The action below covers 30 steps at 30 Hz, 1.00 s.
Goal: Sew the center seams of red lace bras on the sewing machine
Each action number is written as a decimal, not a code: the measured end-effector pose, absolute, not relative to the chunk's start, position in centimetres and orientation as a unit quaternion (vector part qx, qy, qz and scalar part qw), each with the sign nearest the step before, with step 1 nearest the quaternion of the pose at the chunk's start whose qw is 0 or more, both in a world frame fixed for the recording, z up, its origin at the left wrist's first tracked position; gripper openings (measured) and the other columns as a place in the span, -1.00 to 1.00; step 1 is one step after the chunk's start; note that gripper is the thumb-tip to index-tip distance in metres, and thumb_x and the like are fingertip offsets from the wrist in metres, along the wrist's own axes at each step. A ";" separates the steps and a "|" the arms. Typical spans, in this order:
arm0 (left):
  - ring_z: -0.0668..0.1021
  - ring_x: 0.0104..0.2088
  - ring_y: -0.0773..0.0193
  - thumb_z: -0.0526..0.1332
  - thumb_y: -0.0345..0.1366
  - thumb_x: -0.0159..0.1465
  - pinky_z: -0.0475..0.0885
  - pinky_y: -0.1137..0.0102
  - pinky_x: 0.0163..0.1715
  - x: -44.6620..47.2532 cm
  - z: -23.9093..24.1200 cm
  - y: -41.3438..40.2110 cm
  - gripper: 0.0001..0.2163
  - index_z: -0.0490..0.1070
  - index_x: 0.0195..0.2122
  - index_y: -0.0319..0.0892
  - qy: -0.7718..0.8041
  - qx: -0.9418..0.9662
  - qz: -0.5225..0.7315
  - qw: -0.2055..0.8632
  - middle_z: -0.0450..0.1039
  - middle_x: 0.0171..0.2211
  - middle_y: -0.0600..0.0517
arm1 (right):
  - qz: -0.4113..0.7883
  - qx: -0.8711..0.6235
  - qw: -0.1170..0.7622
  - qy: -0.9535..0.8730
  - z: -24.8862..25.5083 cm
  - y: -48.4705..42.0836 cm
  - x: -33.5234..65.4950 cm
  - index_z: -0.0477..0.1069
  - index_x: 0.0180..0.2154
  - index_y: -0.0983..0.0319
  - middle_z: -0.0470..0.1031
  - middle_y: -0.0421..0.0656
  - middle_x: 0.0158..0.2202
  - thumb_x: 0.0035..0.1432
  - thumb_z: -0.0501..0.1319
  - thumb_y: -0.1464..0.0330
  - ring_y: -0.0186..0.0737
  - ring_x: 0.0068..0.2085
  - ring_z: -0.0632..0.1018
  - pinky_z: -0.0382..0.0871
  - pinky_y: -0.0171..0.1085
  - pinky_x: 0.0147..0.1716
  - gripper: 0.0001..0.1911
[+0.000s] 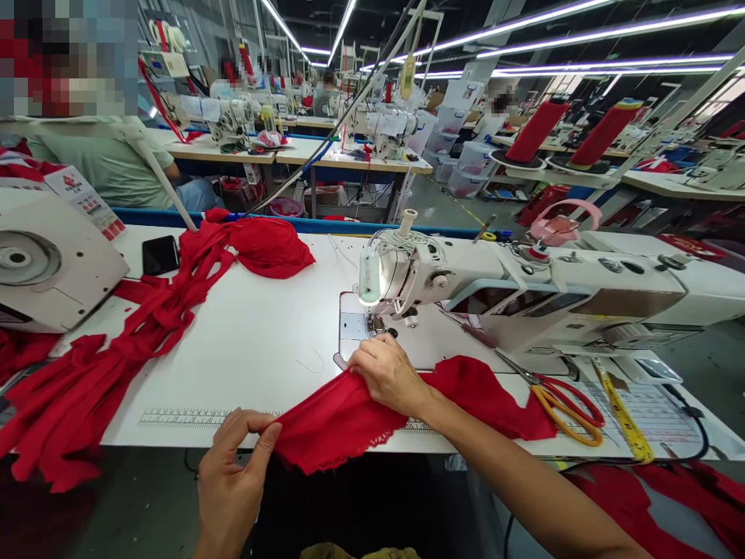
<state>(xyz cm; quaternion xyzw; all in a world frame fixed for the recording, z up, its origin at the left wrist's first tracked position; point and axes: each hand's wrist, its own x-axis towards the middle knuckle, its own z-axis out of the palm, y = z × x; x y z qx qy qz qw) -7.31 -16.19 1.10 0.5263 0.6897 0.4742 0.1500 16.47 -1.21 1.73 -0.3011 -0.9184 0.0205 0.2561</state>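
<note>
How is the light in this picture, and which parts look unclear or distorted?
Head view: the ceiling tube lights wash out to white, and the near sewing machine glows at its needle end; head view: left hand, right hand and red fabric look fairly sharp, far sewing machines softer; head view: mosaic blocks hide the upper-left corner.

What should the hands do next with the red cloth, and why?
Maybe the right hand should guide the red cloth a little forward, toward the metal plate under the sewing machine's head. It grips the cloth just in front of that plate, and the left hand pinches the other end, so the cloth looks ready to guide.
</note>
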 end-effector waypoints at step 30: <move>0.65 -0.19 0.11 0.12 -0.04 0.32 0.51 0.34 -0.22 -4.3 4.0 -8.6 -0.71 0.62 -0.19 0.05 0.644 0.645 0.267 0.313 0.67 -0.22 0.12 | 0.143 -0.301 0.263 -0.905 3.3 -4.0 19.3 0.42 -0.13 0.23 0.55 -0.15 -0.28 0.37 0.15 0.37 -0.22 -0.19 0.53 0.17 -0.13 0.01 -0.89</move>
